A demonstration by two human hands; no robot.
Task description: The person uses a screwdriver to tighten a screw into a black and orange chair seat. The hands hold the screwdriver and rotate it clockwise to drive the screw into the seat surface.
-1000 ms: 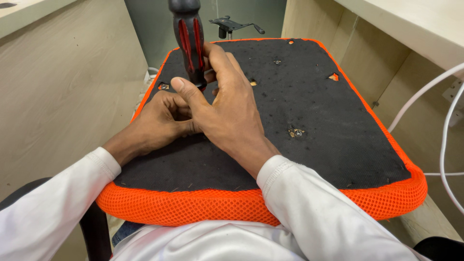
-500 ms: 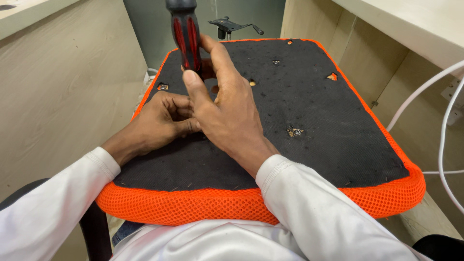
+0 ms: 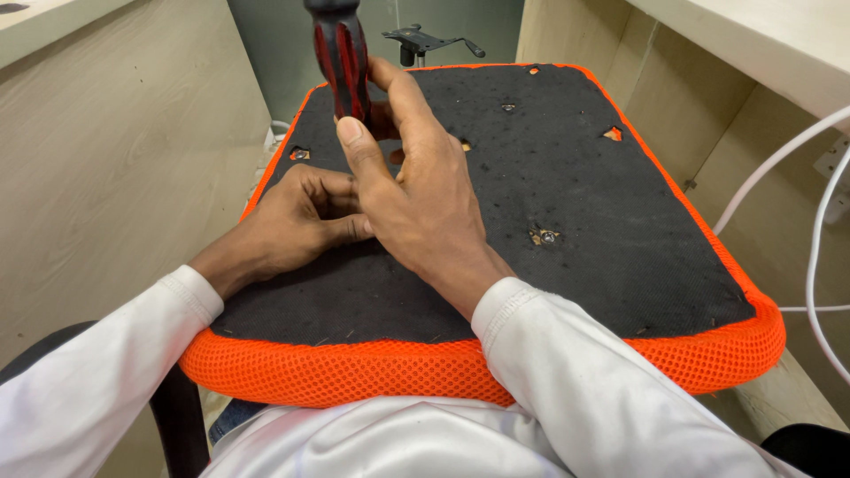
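The screwdriver (image 3: pixel 341 57), with a black and red handle, stands roughly upright over the near-left region of the upturned seat cushion (image 3: pixel 567 177), which lies across the person's lap with its black fabric underside facing up and its orange mesh edge toward the body. The right hand (image 3: pixel 416 190) steadies the handle, thumb and fingers closed around its lower part; the tip is hidden behind that hand. The left hand (image 3: pixel 297 221) rests on the black fabric just beside it, fingers curled inward at the base of the tool, and whether they pinch a fastener cannot be told. Judged from the mounting points, the work is at an early to middle stage: one screw hole (image 3: pixel 542 236) near the centre right shows a metal head seated, while the holes at the left edge (image 3: pixel 299 154) and far right (image 3: pixel 613 134) show orange through the fabric with no clear fastener. A metal chair mechanism (image 3: pixel 425 40) stands detached beyond the cushion, and white cables (image 3: pixel 797 155) hang at the right.
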